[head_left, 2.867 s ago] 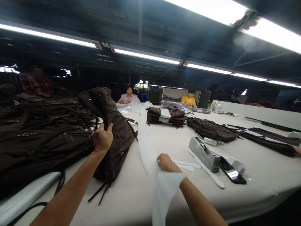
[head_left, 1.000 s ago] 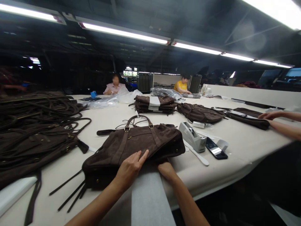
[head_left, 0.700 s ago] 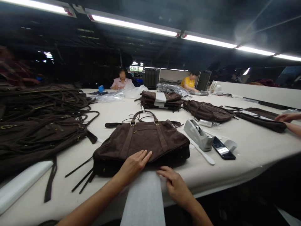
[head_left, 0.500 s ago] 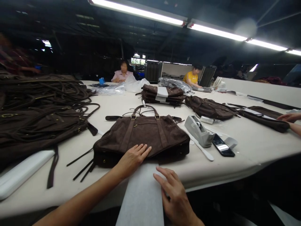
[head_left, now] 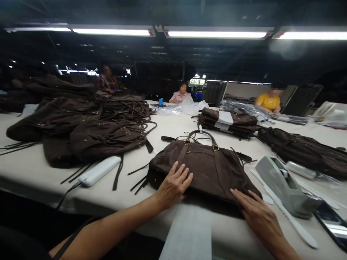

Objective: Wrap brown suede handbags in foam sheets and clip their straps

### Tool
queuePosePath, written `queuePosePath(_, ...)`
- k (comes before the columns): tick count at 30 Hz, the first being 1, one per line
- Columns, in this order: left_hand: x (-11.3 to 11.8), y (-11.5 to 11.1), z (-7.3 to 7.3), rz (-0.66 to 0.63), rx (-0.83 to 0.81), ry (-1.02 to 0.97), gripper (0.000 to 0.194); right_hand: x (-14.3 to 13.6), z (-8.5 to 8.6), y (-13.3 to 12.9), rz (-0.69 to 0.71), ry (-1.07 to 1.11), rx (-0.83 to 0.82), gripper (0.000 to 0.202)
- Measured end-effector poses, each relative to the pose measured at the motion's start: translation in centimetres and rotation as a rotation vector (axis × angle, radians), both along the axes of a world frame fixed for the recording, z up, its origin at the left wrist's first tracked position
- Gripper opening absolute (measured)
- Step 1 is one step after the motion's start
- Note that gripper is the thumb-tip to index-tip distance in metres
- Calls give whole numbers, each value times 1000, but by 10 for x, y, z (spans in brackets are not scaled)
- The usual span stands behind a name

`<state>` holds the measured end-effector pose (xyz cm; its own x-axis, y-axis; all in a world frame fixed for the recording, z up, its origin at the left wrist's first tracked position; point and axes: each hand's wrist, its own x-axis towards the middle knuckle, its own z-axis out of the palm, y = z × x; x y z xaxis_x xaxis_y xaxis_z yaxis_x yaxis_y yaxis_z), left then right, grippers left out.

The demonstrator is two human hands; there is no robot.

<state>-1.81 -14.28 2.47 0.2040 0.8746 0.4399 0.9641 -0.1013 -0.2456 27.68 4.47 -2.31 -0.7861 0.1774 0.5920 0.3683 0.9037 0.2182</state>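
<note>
A dark brown handbag [head_left: 203, 166] lies flat in front of me, its two short handles pointing away. My left hand [head_left: 175, 184] rests on its near left part with fingers stretched out. On the bag's near right corner lies my right hand [head_left: 255, 207], fingers extended and slightly apart. From under the bag's near edge a strip of white paper [head_left: 189, 231] hangs over the table edge toward me. Thin dark cords stick out at the bag's left side.
Brown bags [head_left: 108, 137] are heaped at left beside a white device [head_left: 100, 171] with a cable. A stack of bags [head_left: 227, 121] in a white band stands behind. At right are a tape dispenser [head_left: 287, 187], a white beaded strip [head_left: 292, 220] and a phone [head_left: 333, 220]. Co-workers sit across the table.
My right hand has moved from beside the white paper strip onto the bag's right corner. My left hand stays on the bag. The view has turned left.
</note>
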Motion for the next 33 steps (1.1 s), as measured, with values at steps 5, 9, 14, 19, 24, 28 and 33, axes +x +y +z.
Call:
queuePosePath(5, -41, -35, -12, 201, 50, 18, 65, 6, -18, -26, -98, -18, -72, 63)
queuePosePath(9, -69, -52, -32, 150, 89, 95, 49, 6, -5, -35, -99, -117, -113, 69)
queuePosePath(14, -72, -61, -32, 82, 70, 152, 49, 7, 7, -45, -151, -175, -91, 57)
queuePosePath(19, -69, -75, -28, 68, -12, 126, 62, 7, 13, -58, -137, -153, -117, 61)
queuePosePath(24, -48, -62, -2, 139, -175, -51, 43, 9, 10, -59, -132, -176, -107, 68)
queuePosePath(28, 2, -18, 44, 447, -290, -237, 43, 7, 7, -59, -143, -149, -81, 67)
queuePosePath(33, 46, 60, 77, 566, -364, -432, 35, 5, 7, -62, -163, -128, -40, 66)
